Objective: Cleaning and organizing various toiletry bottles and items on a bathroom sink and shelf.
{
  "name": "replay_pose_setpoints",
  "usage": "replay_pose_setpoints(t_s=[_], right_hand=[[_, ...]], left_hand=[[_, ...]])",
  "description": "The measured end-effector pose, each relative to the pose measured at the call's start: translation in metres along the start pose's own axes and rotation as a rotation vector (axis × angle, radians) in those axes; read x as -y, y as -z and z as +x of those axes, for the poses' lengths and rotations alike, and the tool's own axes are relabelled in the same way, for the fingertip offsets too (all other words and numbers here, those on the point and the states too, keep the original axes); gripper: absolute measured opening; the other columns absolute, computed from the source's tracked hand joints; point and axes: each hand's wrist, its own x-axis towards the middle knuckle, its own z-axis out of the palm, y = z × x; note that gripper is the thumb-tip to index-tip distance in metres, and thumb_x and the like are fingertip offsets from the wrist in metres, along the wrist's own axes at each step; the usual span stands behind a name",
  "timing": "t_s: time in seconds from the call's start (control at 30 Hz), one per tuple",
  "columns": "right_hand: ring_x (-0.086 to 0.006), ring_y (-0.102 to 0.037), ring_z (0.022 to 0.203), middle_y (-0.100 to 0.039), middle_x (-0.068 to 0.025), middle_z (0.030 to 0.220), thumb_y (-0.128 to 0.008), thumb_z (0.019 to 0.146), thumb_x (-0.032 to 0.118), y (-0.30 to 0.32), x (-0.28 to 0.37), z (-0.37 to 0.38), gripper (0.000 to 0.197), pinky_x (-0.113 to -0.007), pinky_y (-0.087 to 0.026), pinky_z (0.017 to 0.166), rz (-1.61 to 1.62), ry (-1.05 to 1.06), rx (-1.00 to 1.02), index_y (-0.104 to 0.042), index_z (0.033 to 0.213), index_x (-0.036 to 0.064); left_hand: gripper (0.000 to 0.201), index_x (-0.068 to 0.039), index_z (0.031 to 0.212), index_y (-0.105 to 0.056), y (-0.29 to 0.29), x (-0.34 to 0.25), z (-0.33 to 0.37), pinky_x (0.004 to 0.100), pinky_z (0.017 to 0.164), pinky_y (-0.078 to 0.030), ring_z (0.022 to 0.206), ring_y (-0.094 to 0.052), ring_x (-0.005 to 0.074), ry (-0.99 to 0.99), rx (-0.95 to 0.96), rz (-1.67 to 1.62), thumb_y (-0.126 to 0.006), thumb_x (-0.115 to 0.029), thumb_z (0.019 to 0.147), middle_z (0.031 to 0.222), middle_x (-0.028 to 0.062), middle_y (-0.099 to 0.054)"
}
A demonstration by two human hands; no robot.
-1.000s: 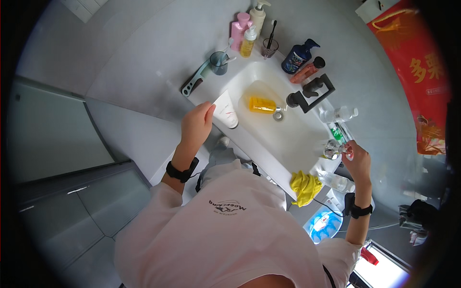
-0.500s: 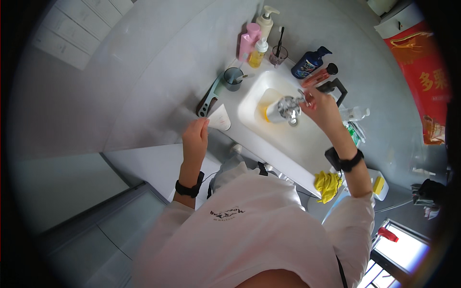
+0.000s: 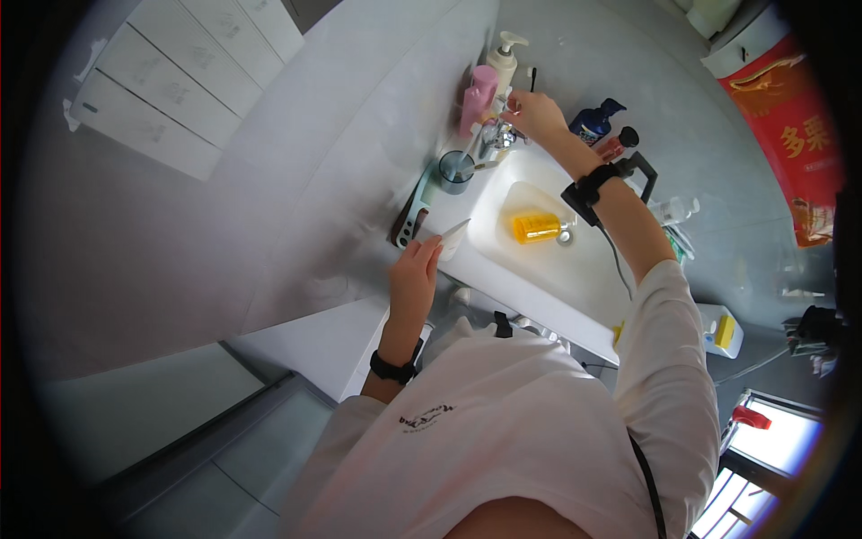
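In the fingers of my left hand (image 3: 416, 269) is the crimped end of a white squeeze tube (image 3: 454, 244), at the sink's left front corner. Beside that hand a light-blue comb (image 3: 414, 213) lies on the ledge. My right hand (image 3: 537, 117) is closed on a shiny silver object (image 3: 499, 137) whose kind I cannot make out, above the back left corner of the sink. That hand hides part of the toiletries behind it. Inside the white sink (image 3: 584, 278) an amber-yellow bottle (image 3: 537, 228) lies on its side by the drain.
A grey cup with a toothbrush (image 3: 456, 172) stands left of the sink. Behind are a pink bottle (image 3: 479, 99), a cream pump bottle (image 3: 503, 63), a dark blue pump bottle (image 3: 593, 124) and a reddish bottle (image 3: 616, 144). A black faucet (image 3: 641, 171) rises at the back.
My right hand has carried the silver object from over the sink to its back left corner, uncovering the amber bottle. The tube in my left hand has turned more edge-on. The view has shifted.
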Motion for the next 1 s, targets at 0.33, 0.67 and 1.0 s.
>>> replay_pose_setpoints(t_s=[0.33, 0.67, 1.0], right_hand=[[-0.0285, -0.061, 0.074, -0.062, -0.0107, 0.075, -0.064, 0.072, 0.033, -0.035, 0.015, 0.018, 0.026, -0.037, -0.047, 0.066, 0.066, -0.001, -0.031, -0.056, 0.084, 0.0114], [-0.0267, -0.058, 0.081, -0.058, -0.0151, 0.088, -0.059, 0.08, 0.033, -0.05, 0.028, 0.011, 0.043, -0.032, -0.045, 0.072, 0.311, -0.003, -0.01, -0.051, 0.115, 0.0101], [-0.0243, -0.06, 0.067, -0.06, -0.0069, 0.074, -0.058, 0.078, 0.021, -0.114, 0.04, -0.098, 0.043, -0.036, -0.048, 0.06, 0.255, 0.13, 0.054, -0.046, 0.12, 0.016]], left_hand=[[0.014, -0.004, 0.095, -0.06, 0.001, 0.006, 0.001, 0.0348, 0.056, -0.044, 0.064, -0.054, 0.0299, 0.04, 0.068, -0.123, -0.055, -0.009, 0.083, 0.073, 0.0117, -0.052], [0.016, -0.005, 0.098, -0.06, 0.003, 0.005, 0.01, 0.0351, 0.057, -0.043, 0.064, -0.053, 0.0298, 0.073, 0.126, -0.117, -0.054, -0.008, 0.083, 0.074, 0.0119, -0.051], [0.018, -0.006, 0.1, -0.06, 0.01, 0.003, 0.006, 0.0351, 0.057, -0.044, 0.065, -0.054, 0.0296, 0.036, 0.129, -0.083, -0.054, -0.009, 0.083, 0.075, 0.012, -0.052]])
